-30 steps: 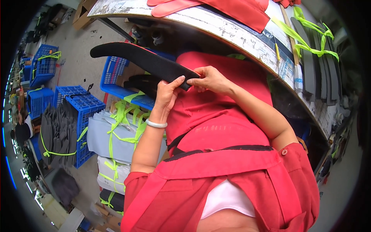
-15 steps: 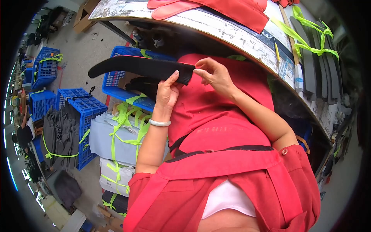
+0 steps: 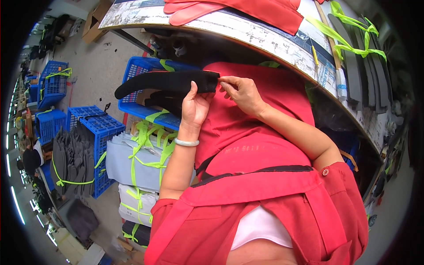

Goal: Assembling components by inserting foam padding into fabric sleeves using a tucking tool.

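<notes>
A long, curved black fabric piece (image 3: 161, 83) with a thin red edge lies across my left hand (image 3: 195, 106), its rounded tip pointing left. My left thumb presses on its face while the fingers support it from beneath. At the piece's straight right end, my right hand (image 3: 244, 96) pinches the corner between thumb and forefinger, the other fingers curled in. Below the piece stands a blue crate (image 3: 126, 105) with more black pieces (image 3: 165, 100) inside. My lap is covered by a red apron (image 3: 260, 115).
Ahead is a worn white table (image 3: 269, 51) with red fabric pieces (image 3: 260, 15), a yellow pen-like tool (image 3: 315, 56) and tied dark strips (image 3: 371, 75). To the left are a blue crate (image 3: 104, 141), tied grey pieces (image 3: 73, 154) and a tied pale-grey stack (image 3: 126, 161).
The black piece has shifted to the right and levelled out, with its tip drawn in. My right hand has moved slightly left and down, its fingers curling closer at the piece's end.
</notes>
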`<state>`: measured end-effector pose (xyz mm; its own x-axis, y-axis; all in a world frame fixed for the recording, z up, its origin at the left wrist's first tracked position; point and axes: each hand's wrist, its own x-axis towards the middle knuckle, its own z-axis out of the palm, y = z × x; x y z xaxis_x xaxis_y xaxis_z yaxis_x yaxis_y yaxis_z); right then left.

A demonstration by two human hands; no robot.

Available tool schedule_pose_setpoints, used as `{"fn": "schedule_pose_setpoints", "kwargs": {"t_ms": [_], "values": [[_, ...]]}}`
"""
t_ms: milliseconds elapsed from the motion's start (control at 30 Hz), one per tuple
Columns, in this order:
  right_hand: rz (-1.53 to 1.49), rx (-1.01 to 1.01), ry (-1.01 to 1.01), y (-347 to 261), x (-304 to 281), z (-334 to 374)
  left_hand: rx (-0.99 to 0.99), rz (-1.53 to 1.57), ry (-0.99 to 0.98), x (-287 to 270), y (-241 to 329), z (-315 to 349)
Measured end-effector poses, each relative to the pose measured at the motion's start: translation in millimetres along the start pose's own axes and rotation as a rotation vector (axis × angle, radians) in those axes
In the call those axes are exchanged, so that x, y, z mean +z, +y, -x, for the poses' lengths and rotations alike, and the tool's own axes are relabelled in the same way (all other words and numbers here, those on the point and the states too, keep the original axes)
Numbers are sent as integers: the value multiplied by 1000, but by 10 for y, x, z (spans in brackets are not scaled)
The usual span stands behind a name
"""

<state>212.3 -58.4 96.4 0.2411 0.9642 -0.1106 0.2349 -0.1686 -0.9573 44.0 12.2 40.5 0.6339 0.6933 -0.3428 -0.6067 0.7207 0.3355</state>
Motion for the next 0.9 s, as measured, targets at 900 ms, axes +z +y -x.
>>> {"fn": "schedule_pose_setpoints", "kwargs": {"t_ms": [900], "values": [[-336,325,21,226,19,-113,155,30,105,23,-85,-200]]}}
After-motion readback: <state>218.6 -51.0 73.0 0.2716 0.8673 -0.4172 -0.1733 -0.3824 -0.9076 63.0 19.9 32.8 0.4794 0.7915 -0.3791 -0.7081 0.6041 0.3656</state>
